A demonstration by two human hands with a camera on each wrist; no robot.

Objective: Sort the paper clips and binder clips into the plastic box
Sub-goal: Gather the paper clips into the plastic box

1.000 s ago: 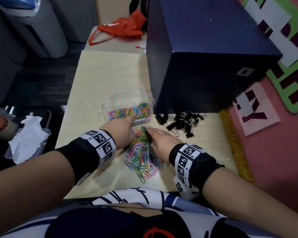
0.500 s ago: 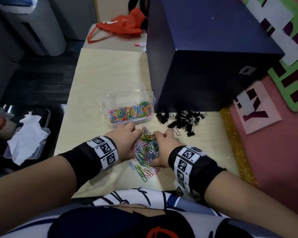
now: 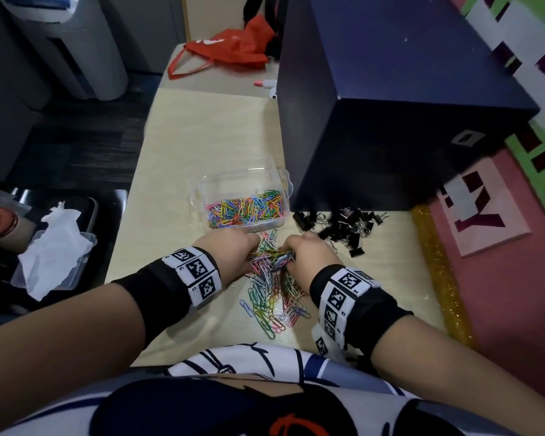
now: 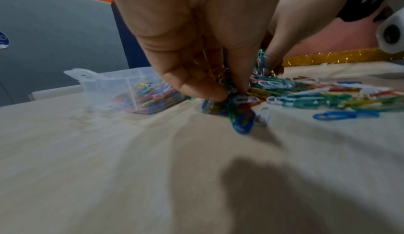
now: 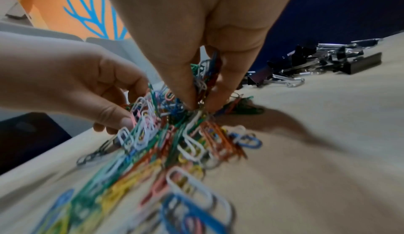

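A clear plastic box (image 3: 202,191) sits mid-table with coloured paper clips (image 3: 246,209) in its near compartment; the left wrist view shows the box (image 4: 104,85) too. Loose paper clips (image 3: 271,300) lie in a pile near the front edge. Both hands meet at the pile's far end. My left hand (image 3: 250,256) grips a bunch of clips in curled fingers (image 4: 196,89). My right hand (image 3: 291,256) pinches a bunch of clips (image 5: 203,82) between thumb and fingers. Black binder clips (image 3: 343,225) lie in a heap to the right, also in the right wrist view (image 5: 328,59).
A large dark blue box (image 3: 390,121) stands right behind the binder clips and beside the plastic box. A red bag (image 3: 230,55) lies at the far end of the table (image 3: 183,146). A gold glitter strip (image 3: 438,272) lines the right edge. Off the table's left stands a tray with tissue (image 3: 54,253).
The two hands have drawn together over the pile and closed on a bunch of paper clips. The pile between them has been squeezed narrower and pulled toward the box.
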